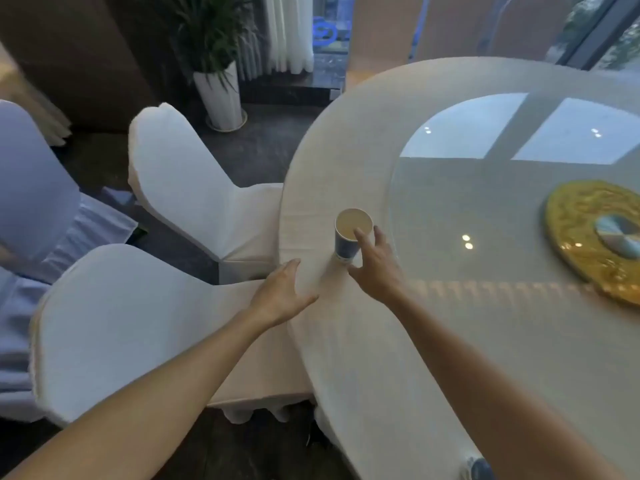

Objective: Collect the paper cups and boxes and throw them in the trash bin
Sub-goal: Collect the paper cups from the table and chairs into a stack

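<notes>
Paper cup: a blue-and-white paper cup (350, 236) is seen standing upright on the cloth-covered round worktop (346, 161), near its edge and just outside the glass turntable (485, 209).
Right grip: the right hand (375, 263) is spread open beside the cup, fingers at its rim and thumb low by its base; nothing is clasped yet.
Left grip: the left hand (282, 294) is held open and relaxed at the worktop's edge, nothing in it.
Surroundings: two white-covered chairs (194, 188) are placed beside the worktop; a gold disc (588, 230) lies on the turntable; a potted plant (216, 64) stands beyond.
</notes>
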The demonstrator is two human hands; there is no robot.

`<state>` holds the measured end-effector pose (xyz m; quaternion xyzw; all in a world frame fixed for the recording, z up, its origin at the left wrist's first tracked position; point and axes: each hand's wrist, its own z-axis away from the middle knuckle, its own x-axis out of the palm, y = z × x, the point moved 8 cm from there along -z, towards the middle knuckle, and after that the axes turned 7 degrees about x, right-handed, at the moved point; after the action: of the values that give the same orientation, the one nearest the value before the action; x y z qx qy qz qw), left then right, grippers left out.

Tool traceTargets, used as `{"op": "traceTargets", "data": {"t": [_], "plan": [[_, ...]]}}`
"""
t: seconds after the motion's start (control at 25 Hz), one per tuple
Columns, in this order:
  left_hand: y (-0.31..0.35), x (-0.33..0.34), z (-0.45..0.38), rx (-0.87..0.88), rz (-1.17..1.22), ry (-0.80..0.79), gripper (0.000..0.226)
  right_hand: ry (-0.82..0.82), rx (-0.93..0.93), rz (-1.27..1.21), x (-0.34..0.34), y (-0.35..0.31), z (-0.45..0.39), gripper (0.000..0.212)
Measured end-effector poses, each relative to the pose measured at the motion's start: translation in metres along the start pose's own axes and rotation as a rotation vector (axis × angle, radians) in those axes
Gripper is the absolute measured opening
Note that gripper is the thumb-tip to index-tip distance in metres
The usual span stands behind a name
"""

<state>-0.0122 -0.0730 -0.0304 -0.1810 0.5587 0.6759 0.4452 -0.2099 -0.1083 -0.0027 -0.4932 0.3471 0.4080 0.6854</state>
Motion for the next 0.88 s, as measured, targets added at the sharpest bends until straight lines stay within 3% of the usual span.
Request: {"op": "traceTargets", "data": {"t": [0.12, 0.28, 0.52, 0.6, 0.68, 0.88], "plan": [[0.0, 0.002, -0.021, -0.037, 0.056, 0.003, 0.098, -0.038, -0.032, 0.154, 0.008, 0.007, -0.045, 0.064], [-0.002, 0.011, -0.032, -0.065, 0.059, -0.029, 0.102, -0.081, -0.076, 0.198, 0.027, 0.008, -0.061, 0.018], [0.023, 0.02, -0.043, -0.024, 0.123, -0.051, 0.115, -0.115, -0.051, -0.186, 0.022, 0.018, -0.022, 0.009], [0.04, 0.023, -0.043, 0.036, 0.209, -0.017, 0.1, -0.172, 0.013, -0.405, 0.018, 0.029, 0.001, 0.007], [0.058, 0.029, -0.038, 0.111, 0.274, -0.023, 0.082, -0.184, 0.074, -0.562, 0.012, 0.042, 0.026, 0.018], [0.101, 0.068, -0.014, 0.254, 0.323, -0.202, 0.064, -0.086, 0.257, -0.621, -0.007, 0.082, 0.098, 0.008]]}}
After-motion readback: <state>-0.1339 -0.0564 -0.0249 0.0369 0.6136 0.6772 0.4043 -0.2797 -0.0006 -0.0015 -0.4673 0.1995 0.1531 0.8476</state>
